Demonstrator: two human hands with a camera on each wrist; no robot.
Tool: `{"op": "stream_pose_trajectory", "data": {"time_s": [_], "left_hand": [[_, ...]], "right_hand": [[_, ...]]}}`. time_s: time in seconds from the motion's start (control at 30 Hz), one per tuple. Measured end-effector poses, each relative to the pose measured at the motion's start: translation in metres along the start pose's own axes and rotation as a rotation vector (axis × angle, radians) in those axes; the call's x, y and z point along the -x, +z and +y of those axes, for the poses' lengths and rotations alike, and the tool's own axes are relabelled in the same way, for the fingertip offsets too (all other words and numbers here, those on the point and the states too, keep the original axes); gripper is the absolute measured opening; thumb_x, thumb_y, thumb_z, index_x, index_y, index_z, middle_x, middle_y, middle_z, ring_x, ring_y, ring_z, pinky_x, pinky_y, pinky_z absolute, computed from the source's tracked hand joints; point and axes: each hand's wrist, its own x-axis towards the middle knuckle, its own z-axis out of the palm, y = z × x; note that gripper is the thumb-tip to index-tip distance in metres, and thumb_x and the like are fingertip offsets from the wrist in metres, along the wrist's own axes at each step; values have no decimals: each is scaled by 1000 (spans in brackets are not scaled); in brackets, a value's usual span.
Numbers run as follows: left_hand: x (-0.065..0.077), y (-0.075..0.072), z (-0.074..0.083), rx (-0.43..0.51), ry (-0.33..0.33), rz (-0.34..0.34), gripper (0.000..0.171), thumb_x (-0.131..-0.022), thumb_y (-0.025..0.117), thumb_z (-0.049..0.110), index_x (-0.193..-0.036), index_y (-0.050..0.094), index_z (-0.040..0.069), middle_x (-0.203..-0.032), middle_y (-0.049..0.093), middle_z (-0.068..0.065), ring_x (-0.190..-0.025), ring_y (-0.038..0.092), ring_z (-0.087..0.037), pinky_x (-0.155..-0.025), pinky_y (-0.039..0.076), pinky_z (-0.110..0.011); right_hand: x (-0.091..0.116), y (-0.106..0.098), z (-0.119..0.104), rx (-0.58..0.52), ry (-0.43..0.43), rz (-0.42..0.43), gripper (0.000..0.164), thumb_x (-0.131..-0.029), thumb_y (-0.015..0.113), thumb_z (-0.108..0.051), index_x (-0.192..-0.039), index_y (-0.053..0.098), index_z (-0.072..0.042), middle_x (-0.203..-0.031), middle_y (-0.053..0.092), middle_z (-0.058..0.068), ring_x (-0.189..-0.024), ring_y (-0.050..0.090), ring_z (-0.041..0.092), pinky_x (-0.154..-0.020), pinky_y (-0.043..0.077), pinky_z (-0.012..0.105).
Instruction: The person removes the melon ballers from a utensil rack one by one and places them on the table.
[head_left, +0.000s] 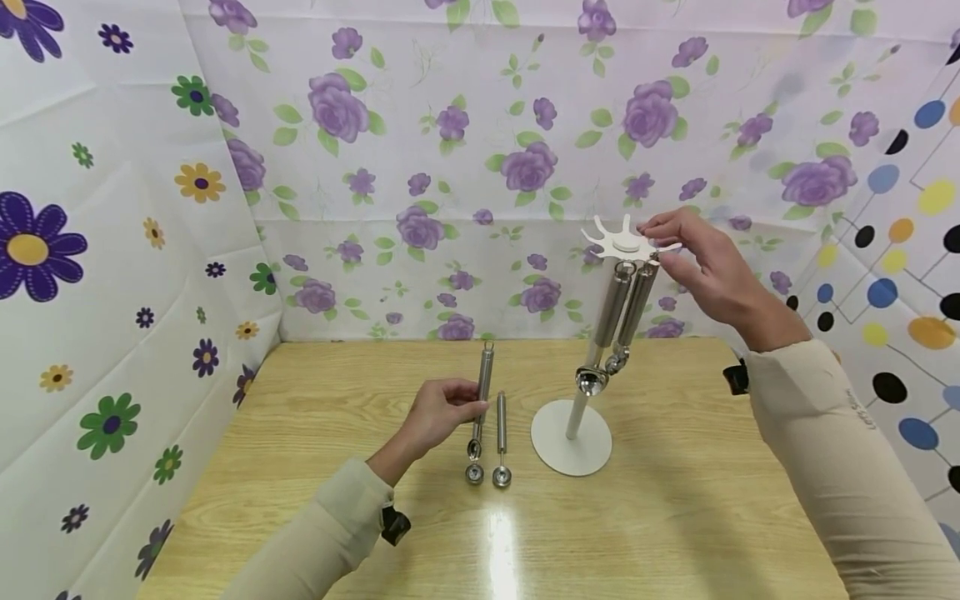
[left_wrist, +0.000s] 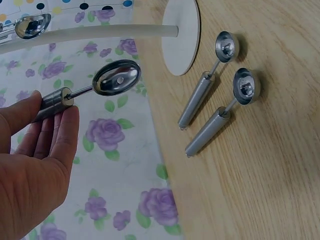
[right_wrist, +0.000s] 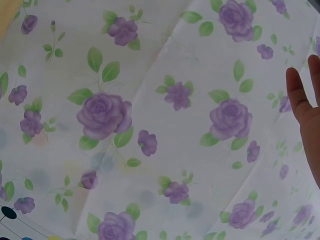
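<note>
My left hand (head_left: pixel 442 414) pinches the steel handle of a melon baller (left_wrist: pixel 117 78) between thumb and fingers. Its oval bowl has a small hole in it, and in the left wrist view the tool is raised over the table. Two round-bowled melon ballers (left_wrist: pixel 207 131) lie side by side below. My right hand (head_left: pixel 705 262) is at the top of a white hanging rack (head_left: pixel 626 243), thumb and fingertips around one of its hooked arms. Several steel-handled scoops (head_left: pixel 613 308) hang from the rack, bowls downward. In the right wrist view only part of the right hand shows.
The rack stands on a round white base (head_left: pixel 555 450) on the wood-grain table (head_left: pixel 315 500), right of the lying melon ballers. A flowered cloth (head_left: pixel 450 175) closes off the back, with patterned cloths at both sides.
</note>
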Motion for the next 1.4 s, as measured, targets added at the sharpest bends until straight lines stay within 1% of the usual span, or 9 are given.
{"op": "stream_pose_trajectory", "data": {"time_s": [0.17, 0.33, 0.53, 0.73, 0.93, 1.07, 1.2, 1.3, 1.4], "left_hand": [[0, 0, -4, 21, -16, 2, 22, -90, 74, 3, -111, 72, -2, -99, 72, -10, -87, 69, -20, -78, 61, -34], [1, 1, -9, 43, -29, 9, 23, -89, 74, 1, -111, 71, -5, -98, 72, -12, -87, 69, -22, -80, 61, -36], [0, 0, -17, 58, -44, 28, 24, -89, 74, 0, -112, 70, -7, -97, 71, -12, -86, 69, -21, -78, 61, -33], [-1, 0, -25, 51, -40, 32, 23, -89, 75, 1, -110, 70, -8, -97, 72, -14, -84, 69, -20, -79, 61, -37], [-4, 1, -33, 72, -67, 75, 23, -89, 74, -1, -111, 70, -9, -99, 71, -15, -89, 70, -28, -80, 61, -39], [-7, 3, -41, 87, -91, 103, 26, -89, 74, -1, -113, 69, -10, -100, 71, -15, -91, 70, -28, -79, 61, -36], [-7, 4, -49, 81, -108, 122, 27, -88, 74, -3, -113, 68, -11, -98, 72, -16, -88, 71, -24, -78, 61, -36], [-8, 3, -54, 69, -126, 133, 27, -88, 75, -2, -112, 69, -11, -96, 72, -15, -85, 70, -22, -76, 61, -34], [-9, 2, -59, 55, -141, 141, 27, -87, 76, -1, -111, 69, -11, -95, 72, -14, -83, 70, -20, -75, 61, -33]], "right_hand": [[0, -2, -2, 6, 17, -8, 38, -104, 54, -30, -115, 58, 6, -130, 59, 17, -119, 49, 2, -104, 38, 23], [0, -1, -3, -28, -2, 23, 40, -101, 60, -30, -110, 59, 8, -122, 62, 15, -114, 52, 3, -100, 40, 19], [0, 2, -4, -47, 6, 50, 42, -98, 67, -31, -106, 60, 9, -113, 60, 4, -107, 55, 5, -99, 42, 18], [1, 4, -7, -37, 41, 71, 39, -95, 71, -28, -105, 60, 8, -111, 58, 3, -106, 57, 18, -98, 43, 16], [0, 4, -5, -62, 8, 82, 47, -96, 70, -33, -103, 58, 12, -112, 58, -1, -107, 56, 9, -98, 44, 17], [0, 3, -2, -78, -30, 83, 56, -98, 63, -42, -100, 55, 13, -120, 61, 6, -110, 55, 7, -99, 42, 19], [0, 1, -1, -40, -47, 72, 58, -99, 59, -47, -101, 55, 11, -142, 54, 14, -123, 52, 11, -103, 38, 19], [0, 0, -3, -27, -13, 41, 49, -100, 59, -41, -102, 55, 8, -150, 48, 11, -133, 48, 17, -110, 35, 24], [0, 0, -4, -29, 36, 8, 38, -101, 58, -33, -103, 53, 5, -149, 49, 10, -134, 47, 27, -115, 33, 38]]}}
